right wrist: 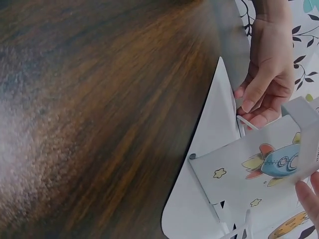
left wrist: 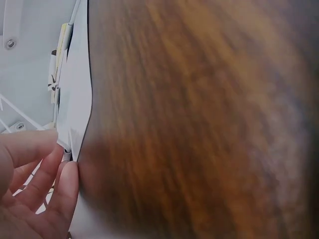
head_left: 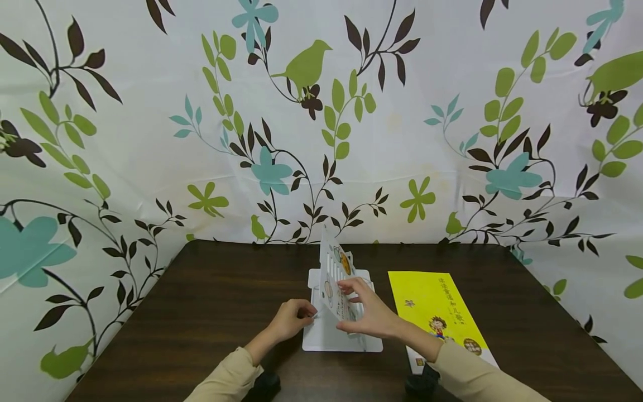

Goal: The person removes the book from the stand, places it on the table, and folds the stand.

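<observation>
A white folding book stand (head_left: 342, 340) with cartoon prints lies on the dark wooden table, its printed panel (right wrist: 234, 174) tilted up steeply from the flat base. At the base's left edge, my left hand (head_left: 292, 319) pinches a thin white rod (right wrist: 247, 122) of the stand between thumb and fingertips. On the panel's right side is my right hand (head_left: 369, 312), thumb and fingers spread apart, fingertips touching the printed face. A rocket and stars show on the panel in the right wrist view. Part of the right hand lies outside that view.
To the right of the stand lies a yellow book (head_left: 427, 301), partly under the right forearm. Two dark objects (head_left: 422, 384) sit at the table's near side by the wrists. A leaf-and-bird patterned cloth (head_left: 392, 139) hangs behind the table.
</observation>
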Demonstrator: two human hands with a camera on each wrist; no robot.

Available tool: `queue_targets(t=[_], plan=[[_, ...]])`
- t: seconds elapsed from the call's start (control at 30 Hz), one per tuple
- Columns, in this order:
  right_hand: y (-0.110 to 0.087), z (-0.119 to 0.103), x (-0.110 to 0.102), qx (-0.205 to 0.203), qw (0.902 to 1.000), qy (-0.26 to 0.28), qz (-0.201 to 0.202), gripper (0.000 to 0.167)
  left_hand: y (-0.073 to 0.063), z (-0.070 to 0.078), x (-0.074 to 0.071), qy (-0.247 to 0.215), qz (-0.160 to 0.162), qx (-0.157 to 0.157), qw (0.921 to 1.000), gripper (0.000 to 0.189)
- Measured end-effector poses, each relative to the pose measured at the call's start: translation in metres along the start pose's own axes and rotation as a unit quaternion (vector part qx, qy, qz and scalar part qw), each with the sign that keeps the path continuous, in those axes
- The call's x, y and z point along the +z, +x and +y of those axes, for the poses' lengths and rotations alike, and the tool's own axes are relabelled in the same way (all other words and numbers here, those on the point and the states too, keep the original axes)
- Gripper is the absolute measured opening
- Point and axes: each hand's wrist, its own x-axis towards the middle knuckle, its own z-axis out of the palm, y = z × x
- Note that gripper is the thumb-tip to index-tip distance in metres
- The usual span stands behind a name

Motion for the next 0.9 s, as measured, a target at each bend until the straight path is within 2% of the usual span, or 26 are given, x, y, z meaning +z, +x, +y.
queue_targets(t=[0.27,0.53,0.9], plan=[[-0.0009,-0.0003,0.0016,0.001,0.9999,-0.013,0.008,0.070,0.0045,-0.0026,0.0047,0.027,0.016,-0.002,0.9995,0.011],[-0.0016,-0.0016,0.0018,0.013,0.9997,-0.021,0.009,0.069,0.0059,-0.0002,0.0063,0.009,0.015,-0.027,0.9995,0.010],[-0.0026,-0.0009,0.0022,0.040,0.9988,-0.027,0.004,0.068,0.0070,0.0008,0.0049,0.001,0.006,-0.032,0.9995,0.010]])
